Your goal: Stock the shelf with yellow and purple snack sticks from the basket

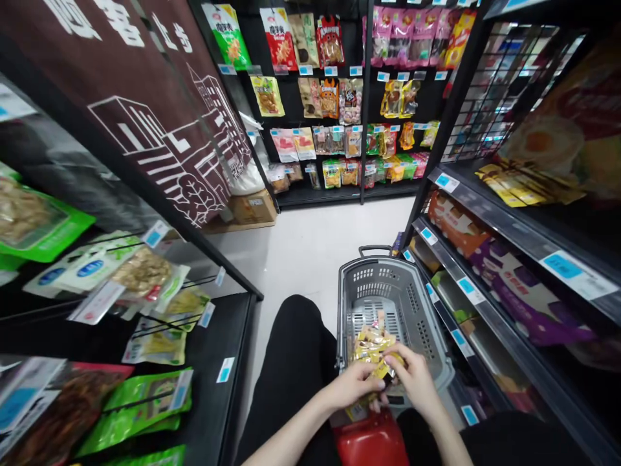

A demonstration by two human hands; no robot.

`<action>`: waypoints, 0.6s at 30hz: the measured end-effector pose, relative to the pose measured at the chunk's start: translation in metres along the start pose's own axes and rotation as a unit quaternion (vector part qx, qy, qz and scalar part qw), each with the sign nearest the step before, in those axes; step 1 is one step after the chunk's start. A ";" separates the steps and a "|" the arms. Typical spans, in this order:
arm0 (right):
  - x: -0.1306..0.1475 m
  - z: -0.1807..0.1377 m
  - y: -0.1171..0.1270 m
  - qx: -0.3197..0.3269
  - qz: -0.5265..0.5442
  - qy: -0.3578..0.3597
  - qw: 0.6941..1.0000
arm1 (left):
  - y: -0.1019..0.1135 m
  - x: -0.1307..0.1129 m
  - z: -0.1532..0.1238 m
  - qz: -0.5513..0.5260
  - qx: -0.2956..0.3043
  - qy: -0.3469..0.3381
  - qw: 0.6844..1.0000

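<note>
My left hand [355, 387] and my right hand [413, 374] are close together above the near end of a grey shopping basket [427, 336]. Between them they grip a small yellow snack packet [383, 370], with fingers closed on its edges. Just beyond the fingers, more yellow and clear packaging [371, 336] shows over the basket floor; whether it is part of the held packet I cannot tell. A shiny red package or bag [371, 441] lies below my hands, between my knees.
Black shelves [490, 304] with boxed goods and price tags stand close on the right. Bagged snacks [140, 272] hang on the left rack. Ahead, a wall rack holds several rows of packets [330, 97]. A cardboard box [252, 208] sits on the pale floor [310, 239].
</note>
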State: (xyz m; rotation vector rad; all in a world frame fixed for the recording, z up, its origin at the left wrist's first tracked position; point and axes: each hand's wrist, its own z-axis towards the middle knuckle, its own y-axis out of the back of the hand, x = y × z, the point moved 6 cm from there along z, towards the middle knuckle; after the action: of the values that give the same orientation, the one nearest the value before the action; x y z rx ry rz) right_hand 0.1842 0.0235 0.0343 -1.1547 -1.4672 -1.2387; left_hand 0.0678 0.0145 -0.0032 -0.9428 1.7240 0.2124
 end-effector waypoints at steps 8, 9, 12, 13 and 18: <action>-0.049 0.005 0.052 -0.099 0.076 -0.055 0.991 | 0.013 0.016 0.003 -0.002 0.041 0.084 0.996; -0.054 0.004 0.060 -0.112 0.083 -0.059 0.988 | 0.016 0.016 0.003 0.002 0.032 0.083 0.996; -0.061 0.002 0.081 -0.138 0.114 -0.065 0.982 | 0.023 0.013 0.005 -0.014 -0.007 0.069 0.998; -0.062 0.001 0.085 -0.137 0.127 -0.066 0.980 | 0.025 0.012 0.006 -0.026 -0.020 0.058 0.998; -0.061 -0.002 0.087 -0.105 0.207 -0.061 0.971 | 0.039 0.003 0.010 -0.097 -0.113 -0.019 0.989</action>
State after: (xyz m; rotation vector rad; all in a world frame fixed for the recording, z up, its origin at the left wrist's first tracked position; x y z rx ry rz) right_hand 0.2815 0.0214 -0.0088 -1.6102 -1.1193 -1.0596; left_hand 0.0480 0.0443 -0.0219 -1.2582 1.5832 0.3000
